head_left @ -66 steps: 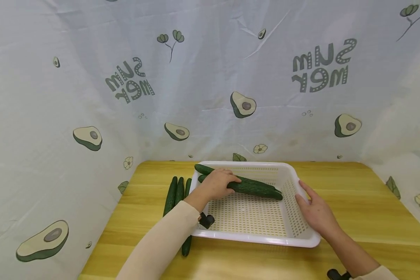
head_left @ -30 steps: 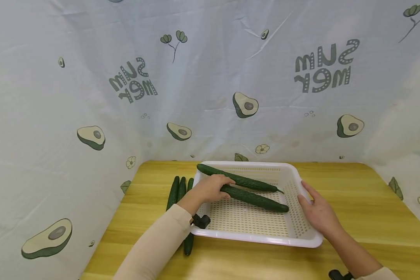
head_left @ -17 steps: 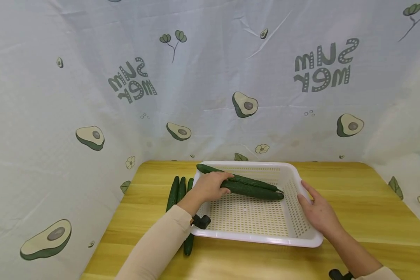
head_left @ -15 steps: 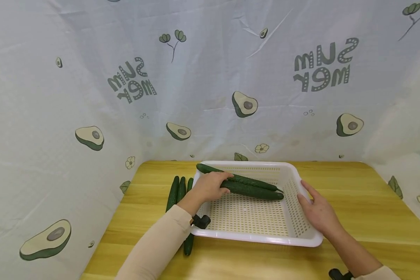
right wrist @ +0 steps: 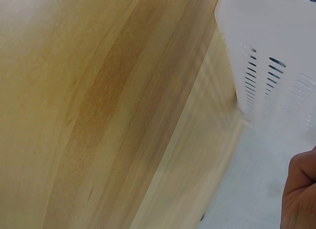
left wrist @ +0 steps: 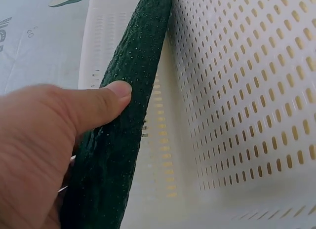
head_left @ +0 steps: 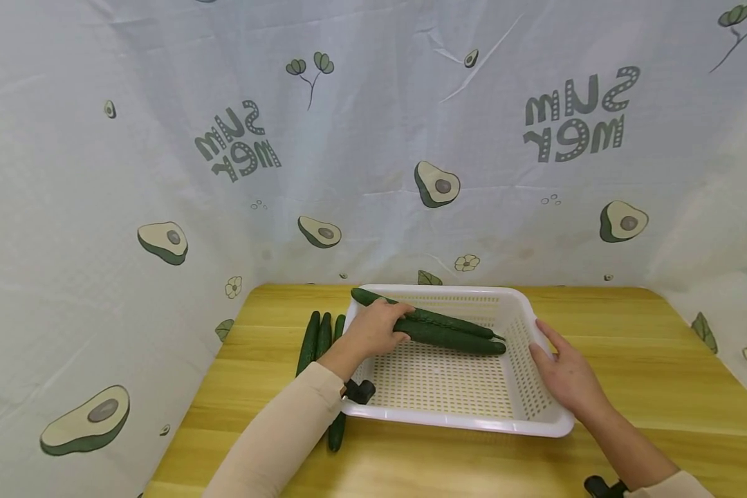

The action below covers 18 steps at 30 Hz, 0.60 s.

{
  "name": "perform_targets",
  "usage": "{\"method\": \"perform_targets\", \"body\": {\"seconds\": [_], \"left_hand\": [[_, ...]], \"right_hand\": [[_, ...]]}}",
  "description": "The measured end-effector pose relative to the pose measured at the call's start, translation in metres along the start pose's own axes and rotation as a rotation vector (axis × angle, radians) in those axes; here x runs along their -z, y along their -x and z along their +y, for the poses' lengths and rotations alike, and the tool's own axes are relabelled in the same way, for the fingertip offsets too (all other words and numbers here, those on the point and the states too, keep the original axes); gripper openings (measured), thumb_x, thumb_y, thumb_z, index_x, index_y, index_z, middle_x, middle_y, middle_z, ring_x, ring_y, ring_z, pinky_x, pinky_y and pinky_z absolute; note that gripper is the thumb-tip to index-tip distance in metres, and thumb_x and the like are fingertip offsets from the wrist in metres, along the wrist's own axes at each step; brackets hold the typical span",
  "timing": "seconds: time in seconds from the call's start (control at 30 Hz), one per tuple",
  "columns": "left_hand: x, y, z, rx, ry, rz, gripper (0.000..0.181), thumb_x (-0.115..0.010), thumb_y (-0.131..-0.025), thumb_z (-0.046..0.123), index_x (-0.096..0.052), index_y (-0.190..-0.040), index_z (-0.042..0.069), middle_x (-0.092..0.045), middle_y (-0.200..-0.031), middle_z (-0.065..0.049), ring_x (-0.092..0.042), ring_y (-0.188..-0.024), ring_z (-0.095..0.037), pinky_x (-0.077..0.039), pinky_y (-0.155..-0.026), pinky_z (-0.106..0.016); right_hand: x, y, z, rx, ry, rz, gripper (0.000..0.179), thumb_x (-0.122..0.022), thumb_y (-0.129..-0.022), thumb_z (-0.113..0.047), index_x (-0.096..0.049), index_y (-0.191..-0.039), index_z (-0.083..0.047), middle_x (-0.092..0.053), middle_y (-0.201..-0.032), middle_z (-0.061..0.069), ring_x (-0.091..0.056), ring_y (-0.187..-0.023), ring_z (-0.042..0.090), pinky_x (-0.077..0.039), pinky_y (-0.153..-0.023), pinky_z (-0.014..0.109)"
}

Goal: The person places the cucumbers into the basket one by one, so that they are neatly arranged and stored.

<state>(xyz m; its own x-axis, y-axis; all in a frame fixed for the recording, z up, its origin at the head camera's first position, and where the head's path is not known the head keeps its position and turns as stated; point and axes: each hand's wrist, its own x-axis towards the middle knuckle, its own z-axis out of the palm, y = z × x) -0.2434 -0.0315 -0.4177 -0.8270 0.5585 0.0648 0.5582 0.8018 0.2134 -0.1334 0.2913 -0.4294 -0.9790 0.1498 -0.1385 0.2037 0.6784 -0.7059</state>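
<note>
The near cucumber (head_left: 457, 339) lies inside the white basket (head_left: 448, 420), and my left hand (head_left: 375, 329) holds it toward its left end, thumb laid across the dark skin (bumpy all over, seen close up). Just behind it, a second cucumber (head_left: 454, 323) slants, one end up at the basket's far left corner. My right hand (head_left: 569, 377) grips the basket's right rim. Left of the basket, three cucumbers (head_left: 324, 333) lie side by side on the wooden table (head_left: 629, 360), before an avocado-printed cloth (head_left: 361, 138).
</note>
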Motion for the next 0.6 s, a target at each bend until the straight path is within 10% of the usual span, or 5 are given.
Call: {"method": "perform_targets", "body": {"seconds": [0.6], "left_hand": [[0.0008, 0.0000, -0.0013, 0.018, 0.059, 0.030, 0.056, -0.079, -0.090, 0.037, -0.061, -0.142, 0.027, -0.073, -0.121, 0.007, -0.061, -0.116, -0.018, -0.054, -0.097, -0.035]], "right_hand": [[-0.0009, 0.0016, 0.0023, 0.002, 0.006, 0.007, 0.068, -0.035, -0.110, -0.043, -0.009, -0.165, -0.011, -0.060, -0.124, 0.040, -0.069, -0.073, 0.018, -0.056, -0.059, 0.034]]}}
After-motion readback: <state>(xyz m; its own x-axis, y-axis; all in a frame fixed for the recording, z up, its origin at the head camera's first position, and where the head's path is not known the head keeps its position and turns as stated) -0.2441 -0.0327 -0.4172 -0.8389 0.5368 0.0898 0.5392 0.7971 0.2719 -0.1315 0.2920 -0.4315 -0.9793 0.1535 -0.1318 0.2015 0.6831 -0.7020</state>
